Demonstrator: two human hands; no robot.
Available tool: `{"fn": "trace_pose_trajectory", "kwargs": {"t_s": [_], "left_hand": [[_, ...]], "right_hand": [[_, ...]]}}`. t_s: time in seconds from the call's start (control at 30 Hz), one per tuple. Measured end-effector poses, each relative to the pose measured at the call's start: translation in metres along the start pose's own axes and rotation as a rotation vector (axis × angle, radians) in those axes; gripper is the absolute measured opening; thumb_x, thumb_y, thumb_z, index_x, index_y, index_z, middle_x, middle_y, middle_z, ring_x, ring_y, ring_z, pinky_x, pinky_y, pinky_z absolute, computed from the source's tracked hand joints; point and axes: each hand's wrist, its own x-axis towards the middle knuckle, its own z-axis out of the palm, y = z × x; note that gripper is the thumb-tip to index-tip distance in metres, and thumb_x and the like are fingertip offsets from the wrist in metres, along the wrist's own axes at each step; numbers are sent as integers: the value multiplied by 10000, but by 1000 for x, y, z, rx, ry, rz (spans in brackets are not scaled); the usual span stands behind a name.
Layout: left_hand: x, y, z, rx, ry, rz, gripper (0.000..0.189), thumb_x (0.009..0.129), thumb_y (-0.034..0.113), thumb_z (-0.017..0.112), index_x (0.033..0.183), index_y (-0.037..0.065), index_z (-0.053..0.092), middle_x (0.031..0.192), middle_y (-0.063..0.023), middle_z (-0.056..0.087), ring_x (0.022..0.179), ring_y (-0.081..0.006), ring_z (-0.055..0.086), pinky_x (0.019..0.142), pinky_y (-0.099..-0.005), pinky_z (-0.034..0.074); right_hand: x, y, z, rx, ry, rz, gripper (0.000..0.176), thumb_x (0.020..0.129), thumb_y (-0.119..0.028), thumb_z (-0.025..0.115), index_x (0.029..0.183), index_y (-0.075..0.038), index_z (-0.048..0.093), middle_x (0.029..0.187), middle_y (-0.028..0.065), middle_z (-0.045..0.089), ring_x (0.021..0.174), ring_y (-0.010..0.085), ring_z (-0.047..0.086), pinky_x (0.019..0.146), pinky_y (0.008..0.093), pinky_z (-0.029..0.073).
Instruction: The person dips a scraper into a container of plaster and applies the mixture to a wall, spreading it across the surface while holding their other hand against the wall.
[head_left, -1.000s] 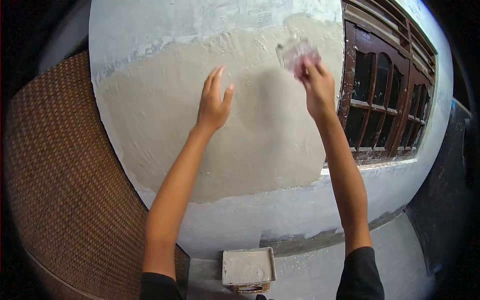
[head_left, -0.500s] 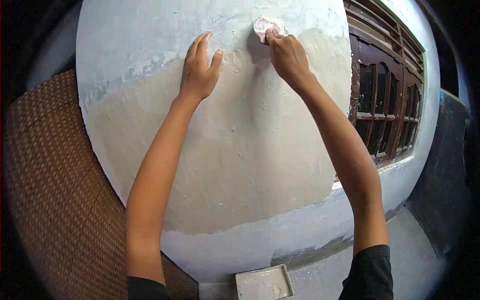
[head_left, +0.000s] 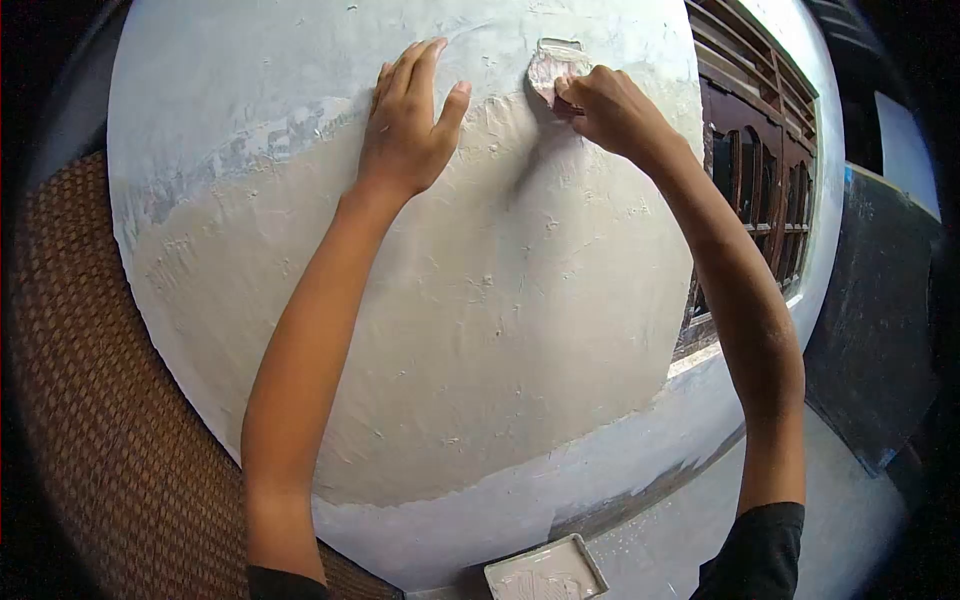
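Note:
My right hand (head_left: 622, 112) is closed round a putty knife (head_left: 556, 74) and presses it to the upper part of the wall (head_left: 430, 330). Pale putty coats the knife's broad blade, while my fingers hide most of its handle. To the left, my left hand (head_left: 408, 130) lies open, fingers and thumb spread, at the wall surface. Between and below both hands stretches a large beige patch of putty with small lumps and ridges. Above that patch the wall is bluish white and streaky.
On the floor below stands a tray (head_left: 575, 548) of putty. A woven brown panel (head_left: 100, 350) borders the wall on the left. At right is a brown wooden window (head_left: 750, 180) with glass panes, and beyond it a dark board (head_left: 870, 310) leans.
The putty knife has turned in my right hand and shifted slightly right, its blade edge now toward the top. My left hand still rests at the wall. The view has shifted a little.

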Motion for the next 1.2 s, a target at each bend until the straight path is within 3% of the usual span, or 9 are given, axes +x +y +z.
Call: {"fn": "trace_pose_trajectory", "kwargs": {"t_s": [0.17,0.33,0.47,0.57,0.63,0.77,0.9,1.1,1.2], "left_hand": [[7,1,2,34,-37,-20,559,992,375,449,1423,19,423,1449,-192,455,1373,-343,391,1170,-447,260],[4,0,12,198,-107,-15,580,992,374,440,1448,20,389,1497,-179,407,1416,-323,343,1196,-465,204],[3,1,14,272,-160,-22,606,989,370,441,1471,15,349,1525,-167,372,1429,-308,325,1200,-459,203],[2,1,14,327,-176,-12,614,987,365,447,1475,8,340,1534,-166,361,1436,-305,313,1202,-453,203],[0,1,17,342,-180,-6,616,986,361,450,1475,3,338,1536,-166,358,1438,-305,309,1202,-452,204],[-2,1,19,387,-175,18,609,987,346,456,1475,2,338,1548,-168,342,1443,-308,301,1199,-449,212],[0,0,21,401,-184,16,606,986,345,455,1474,3,340,1551,-168,337,1445,-308,298,1199,-447,216],[-1,2,23,414,-157,12,619,965,347,476,1457,-13,368,1537,-172,360,1442,-296,310,1200,-444,223],[-2,2,27,428,-136,14,614,967,341,475,1460,-9,367,1535,-168,364,1445,-292,306,1203,-442,218]], "right_hand": [[-20,-4,8,-61,-155,-18,234,803,-29,706,1033,-9,673,808,156,712,666,250,698,634,365,573],[-51,-12,-14,-109,73,-80,222,845,-49,624,1056,-62,689,786,167,706,730,296,700,673,416,557],[-47,4,-23,20,335,-113,279,856,-31,595,1074,-153,720,823,141,723,713,265,676,704,378,503],[-20,28,-26,409,489,313,197,894,-138,631,1054,-123,745,917,164,730,834,286,710,802,389,537],[-6,51,-17,475,492,428,297,912,-148,641,1194,-62,677,1021,159,732,957,215,709,826,352,547],[15,76,18,815,539,612,361,935,-229,657,1225,-13,655,1095,130,717,961,181,675,867,295,512],[20,85,39,1002,470,602,403,929,-242,675,1232,22,643,1080,124,712,951,165,653,857,281,495],[10,114,54,1002,720,797,337,930,-177,667,1176,54,658,1019,115,714,881,154,654,804,265,502],[12,89,54,969,578,604,366,922,-176,675,1207,52,649,1034,114,713,890,155,652,809,264,498]]}}
